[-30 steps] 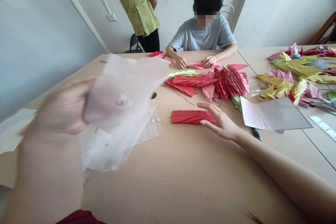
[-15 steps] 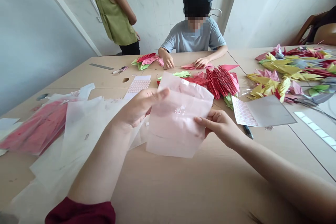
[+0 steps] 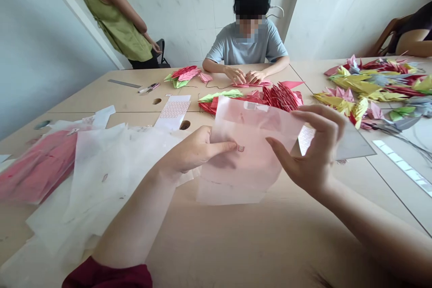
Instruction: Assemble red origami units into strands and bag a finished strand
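Note:
A translucent frosted plastic bag [image 3: 249,153] is held upright above the wooden table [image 3: 236,243] by both my hands. My left hand [image 3: 195,150] pinches its left edge, index finger pointing at a small red sticker on it. My right hand [image 3: 312,153] grips the bag's upper right corner between thumb and fingers. A red folded paper stack behind the bag shows only as a faint tint. More frosted bags [image 3: 111,162] lie spread to my left, one with pink paper [image 3: 37,166] inside.
A person in a grey shirt [image 3: 248,45] sits across, hands on pink folded paper. Another in green [image 3: 114,13] stands at the back left. Red and green folded pieces [image 3: 270,96], colourful origami [image 3: 374,83], sticker sheets [image 3: 173,110], a ruler [image 3: 124,83] and pens lie about.
My left hand brought a bag from the left to the middle, where my right hand left the red paper stack and took hold of the bag. The bag's top now tilts right and higher.

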`<state>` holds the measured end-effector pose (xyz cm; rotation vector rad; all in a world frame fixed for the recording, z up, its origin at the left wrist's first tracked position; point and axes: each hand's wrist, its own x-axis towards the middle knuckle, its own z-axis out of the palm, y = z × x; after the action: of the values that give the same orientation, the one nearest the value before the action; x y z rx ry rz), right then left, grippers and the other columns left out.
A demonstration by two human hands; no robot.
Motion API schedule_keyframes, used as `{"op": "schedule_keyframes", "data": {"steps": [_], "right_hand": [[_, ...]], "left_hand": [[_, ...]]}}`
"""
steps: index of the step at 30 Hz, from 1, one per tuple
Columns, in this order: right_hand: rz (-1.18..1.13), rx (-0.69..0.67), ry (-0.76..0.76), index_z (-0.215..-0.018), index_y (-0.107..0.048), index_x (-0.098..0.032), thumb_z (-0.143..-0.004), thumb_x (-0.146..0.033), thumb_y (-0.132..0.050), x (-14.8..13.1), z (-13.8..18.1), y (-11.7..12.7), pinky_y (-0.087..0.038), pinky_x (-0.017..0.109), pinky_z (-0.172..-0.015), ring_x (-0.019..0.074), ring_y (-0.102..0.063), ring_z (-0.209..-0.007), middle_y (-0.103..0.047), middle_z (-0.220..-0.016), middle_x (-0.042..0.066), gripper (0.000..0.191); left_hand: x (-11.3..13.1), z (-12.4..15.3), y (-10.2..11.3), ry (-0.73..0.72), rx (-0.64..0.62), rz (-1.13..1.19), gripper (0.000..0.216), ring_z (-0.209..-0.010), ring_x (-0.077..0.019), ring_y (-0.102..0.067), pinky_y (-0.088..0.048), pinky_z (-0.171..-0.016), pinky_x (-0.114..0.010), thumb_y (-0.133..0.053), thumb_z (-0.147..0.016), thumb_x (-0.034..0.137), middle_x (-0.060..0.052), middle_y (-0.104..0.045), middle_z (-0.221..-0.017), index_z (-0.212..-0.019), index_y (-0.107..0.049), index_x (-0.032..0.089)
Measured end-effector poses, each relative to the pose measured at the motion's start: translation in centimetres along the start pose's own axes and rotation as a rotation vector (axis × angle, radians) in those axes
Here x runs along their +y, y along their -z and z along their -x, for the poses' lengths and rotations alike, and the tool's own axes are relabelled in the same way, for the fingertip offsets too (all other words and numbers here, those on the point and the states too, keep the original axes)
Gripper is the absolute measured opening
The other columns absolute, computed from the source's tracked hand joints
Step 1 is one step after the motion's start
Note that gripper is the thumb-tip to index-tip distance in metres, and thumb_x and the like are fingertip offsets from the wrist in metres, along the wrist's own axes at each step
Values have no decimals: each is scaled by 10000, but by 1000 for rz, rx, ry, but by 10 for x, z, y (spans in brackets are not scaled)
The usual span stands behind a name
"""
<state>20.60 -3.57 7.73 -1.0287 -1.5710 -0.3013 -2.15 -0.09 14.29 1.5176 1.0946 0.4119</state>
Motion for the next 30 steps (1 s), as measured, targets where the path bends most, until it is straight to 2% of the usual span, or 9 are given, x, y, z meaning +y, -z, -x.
{"op": "schedule_keyframes", "data": {"steps": [2, 3, 8, 11, 14, 21, 24, 27, 30], "right_hand": [[62, 87, 123, -1345, -435, -291, -762, -318, -773, -5, -4, 6, -432, 565, -997, 378, -454, -1217, -452, -1270, 141, 674], [71, 63, 177, -1333, -444, -307, -768, -306, -769, -7, -6, 9, -434, 548, -985, 367, -470, -1195, -459, -1269, 129, 651], [-3, -451, 272, -1051, -601, -287, -878, -249, -661, -11, -8, 10, -449, 418, -823, 223, -574, -889, -621, -979, 46, 187], [-82, -554, 238, -1008, -613, -250, -909, -247, -624, -6, -4, 3, -431, 371, -785, 192, -570, -862, -646, -933, 32, 100], [-135, -582, 203, -958, -620, -238, -910, -248, -622, -1, -1, -2, -421, 346, -763, 180, -570, -845, -652, -923, 27, 49], [-128, -550, 236, -896, -614, -225, -906, -222, -624, 5, 0, -5, -410, 327, -748, 169, -566, -815, -666, -887, 18, 14], [-68, -509, 355, -907, -614, -226, -901, -221, -629, 7, -2, -3, -387, 334, -723, 163, -556, -782, -676, -875, 9, 17], [-62, -505, 458, -941, -618, -226, -890, -207, -641, 10, -5, 1, -385, 337, -713, 169, -571, -810, -675, -877, 8, 59], [-111, -489, 524, -992, -622, -220, -867, -179, -666, 12, -7, 6, -423, 333, -726, 176, -588, -865, -672, -886, 15, 139]], "left_hand": [[2, 1, -3, -14, 0, -41, 307, -883, -222, -709, -556, -736, -278, -685, -805, 449, -69, -760, -929, -952, -752, 188], [3, 1, -4, -32, -3, -68, 292, -877, -218, -704, -548, -729, -269, -680, -809, 439, -66, -760, -896, -933, -754, 185], [7, 2, -11, -105, 22, -196, 210, -562, -124, -560, -381, -475, -220, -702, -775, 394, 5, -642, -634, -721, -700, 191], [7, 2, -17, -113, 84, -257, 285, -448, -78, -372, -225, -420, -236, -699, -763, 394, 37, -451, -510, -597, -594, 188], [6, 1, -23, -74, 157, -339, 381, -443, -74, -296, -171, -427, -252, -698, -740, 406, 38, -348, -496, -523, -477, 183], [2, -6, -27, -25, 193, -339, 399, -448, -75, -313, -184, -419, -244, -672, -737, 433, 35, -374, -503, -522, -454, 177], [-1, -10, -23, -20, 132, -236, 350, -486, -98, -445, -286, -436, -237, -681, -743, 448, 12, -506, -545, -568, -566, 168], [-4, -13, -19, -11, 38, -81, 300, -629, -165, -618, -430, -520, -251, -707, -736, 457, -46, -681, -721, -723, -689, 158], [-5, -13, -17, 35, -85, 64, 316, -749, -212, -687, -508, -607, -275, -737, -727, 446, -83, -740, -865, -846, -727, 154]]}}
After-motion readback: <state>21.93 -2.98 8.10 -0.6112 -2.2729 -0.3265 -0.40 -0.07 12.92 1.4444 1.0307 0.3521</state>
